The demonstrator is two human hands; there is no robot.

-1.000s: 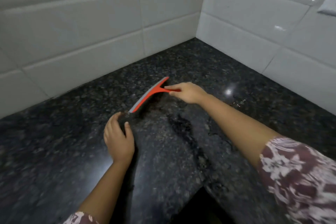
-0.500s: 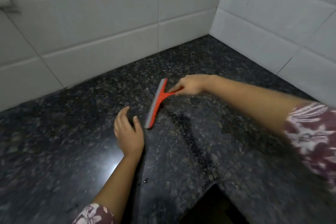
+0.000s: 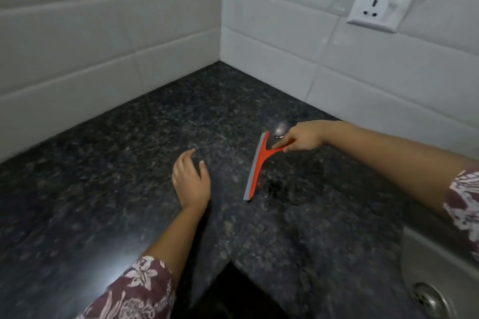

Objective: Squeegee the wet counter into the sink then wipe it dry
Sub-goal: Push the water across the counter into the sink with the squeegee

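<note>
Gripping the squeegee (image 3: 255, 171) handle, the right hand (image 3: 303, 138) has dragged the blade across the counter (image 3: 103, 189) toward the sink (image 3: 425, 261), away from the flat, relaxed left hand (image 3: 191, 184). What looks like water (image 3: 274, 186) lies between blade and sink; wiping remains.

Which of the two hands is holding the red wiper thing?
The right hand grips the red squeegee by its handle. The left hand holds nothing: it rests on the dark counter, fingers relaxed, apart from the blade.
</note>
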